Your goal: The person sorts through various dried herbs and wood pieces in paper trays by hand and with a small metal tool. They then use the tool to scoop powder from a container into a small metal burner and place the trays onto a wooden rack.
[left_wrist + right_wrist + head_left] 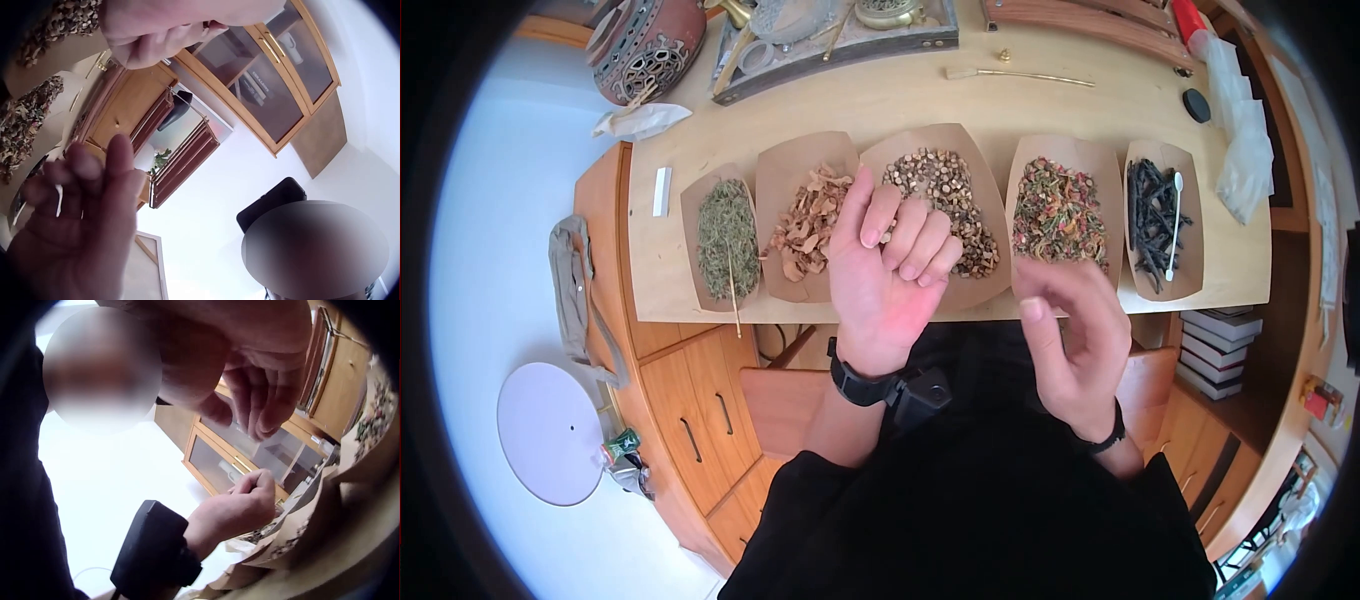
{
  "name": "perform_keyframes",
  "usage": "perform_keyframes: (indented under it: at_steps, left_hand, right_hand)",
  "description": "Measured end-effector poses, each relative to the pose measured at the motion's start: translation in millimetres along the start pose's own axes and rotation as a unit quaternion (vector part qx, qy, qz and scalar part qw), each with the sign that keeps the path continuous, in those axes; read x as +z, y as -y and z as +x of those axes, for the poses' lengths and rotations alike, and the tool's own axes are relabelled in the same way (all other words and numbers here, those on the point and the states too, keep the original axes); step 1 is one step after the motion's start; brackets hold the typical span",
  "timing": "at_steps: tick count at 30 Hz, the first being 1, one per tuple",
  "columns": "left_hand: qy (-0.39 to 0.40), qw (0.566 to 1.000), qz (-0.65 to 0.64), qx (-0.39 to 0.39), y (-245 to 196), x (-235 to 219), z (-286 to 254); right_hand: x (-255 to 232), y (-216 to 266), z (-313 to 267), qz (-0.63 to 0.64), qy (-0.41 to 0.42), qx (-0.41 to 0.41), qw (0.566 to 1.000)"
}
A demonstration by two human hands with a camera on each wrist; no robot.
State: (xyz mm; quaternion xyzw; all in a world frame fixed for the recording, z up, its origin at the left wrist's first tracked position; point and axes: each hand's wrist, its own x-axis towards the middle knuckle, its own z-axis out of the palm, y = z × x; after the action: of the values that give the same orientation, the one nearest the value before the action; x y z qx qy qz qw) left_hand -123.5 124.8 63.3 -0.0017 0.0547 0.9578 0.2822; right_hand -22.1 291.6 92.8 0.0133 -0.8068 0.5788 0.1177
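My left hand (895, 250) is raised palm up over the table's front edge, its fingers loosely curled and holding nothing. It overlaps the paper tray (880, 155) of chopped brown stem pieces (975, 240) and partly hides the brown dried slices (805, 220) beside it. Lower and to the right, my right hand (1080, 335) hangs with bent fingers and nothing in its grasp, just in front of the tray of mixed red and green dried flakes (1060, 205). Outermost are dried green herbs (727, 230) on the left and black twisted sticks (1145, 215) on the right.
A thin gold stick (734, 290) leans in the green herbs; a white little spoon (1174, 225) lies on the black sticks. Behind are a gold brush (1020, 75), a black round lid (1196, 105), a grey-edged tray (840, 55) of utensils and a patterned pot (650, 55).
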Motion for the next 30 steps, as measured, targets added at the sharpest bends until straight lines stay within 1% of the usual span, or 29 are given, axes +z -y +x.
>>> perform_keyframes:
  at_steps: [1,2,3,4,5,6,8,10,12,13,15,16,18,19,21,22,24,28,30]
  left_hand:
    - [0.001,1.0,0.0,-0.002,-0.7,0.9,-0.4]
    - [-0.017,1.0,-0.005,-0.003,-2.0,2.1,-1.2]
    - [-0.035,0.999,-0.009,-0.005,-2.8,3.4,-2.1]
    - [-0.033,0.999,-0.008,-0.008,-2.1,4.9,-2.6]
    - [-0.046,0.999,-0.015,0.014,-0.3,6.2,-2.3]
    - [-0.059,0.997,-0.023,0.036,0.8,7.1,-1.8]
    - [-0.056,0.997,-0.032,0.034,0.9,6.6,-1.3]
    - [-0.054,0.997,-0.04,0.033,-0.4,3.3,-1.7]
    - [-0.003,0.998,-0.056,0.002,-1.8,-1.6,-3.2]
    - [-0.002,0.998,-0.057,0.002,-0.9,-0.7,-3.0]
    - [-0.032,0.999,0.027,0.035,2.3,3.5,-1.9]
    - [-0.031,0.999,0.026,0.036,2.0,4.9,-1.9]
    - [-0.06,0.996,0.046,0.056,1.3,7.4,-2.2]
    - [-0.059,0.996,0.045,0.056,0.8,9.1,-3.1]
    - [-0.102,0.991,0.05,0.065,-0.4,11.7,-6.1]
    - [-0.102,0.991,0.05,0.064,0.1,10.3,-7.4]
    - [-0.131,0.985,0.048,0.099,2.6,6.6,-8.8]
    - [-0.12,0.984,0.064,0.117,2.2,2.8,-13.7]
    - [-0.085,0.99,0.054,0.095,-1.8,-4.4,-14.8]
  right_hand:
    - [7.4,-3.0,4.0,0.094,-0.052,0.005,0.994]
    - [15.2,-1.6,8.4,0.093,-0.055,0.004,0.994]
    - [23.7,0.9,12.9,0.201,-0.063,0.028,0.977]
    - [30.5,1.7,16.9,0.305,-0.072,0.052,0.948]
    - [35.9,-1.7,20.6,0.335,-0.04,0.046,0.94]
    - [41.4,-1.1,25.5,0.334,-0.044,0.044,0.941]
    - [54.1,1.7,35.2,0.365,-0.049,0.108,0.924]
    - [65.8,-3.3,41.5,0.373,-0.052,0.12,0.918]
    - [74.9,-8.1,47.2,0.457,-0.071,0.13,0.877]
    - [78.2,-9.3,49.3,0.456,-0.071,0.129,0.878]
    - [83.5,-10.6,51.9,0.515,-0.05,0.141,0.844]
    - [85.9,-10.2,52.2,0.514,-0.049,0.14,0.845]
    - [90.3,-9.5,52.6,0.547,-0.052,0.137,0.824]
    - [92.3,-10.1,52.5,0.546,-0.051,0.137,0.825]
    - [96.3,-11.0,51.9,0.559,-0.051,0.139,0.816]
    - [97.9,-9.8,51.4,0.559,-0.051,0.139,0.816]
    - [100.1,-6.8,50.9,0.616,-0.074,0.194,0.76]
    - [104.8,-10.2,47.3,0.613,-0.078,0.204,0.76]
    - [104.1,-10.3,48.8,0.627,-0.078,0.226,0.741]
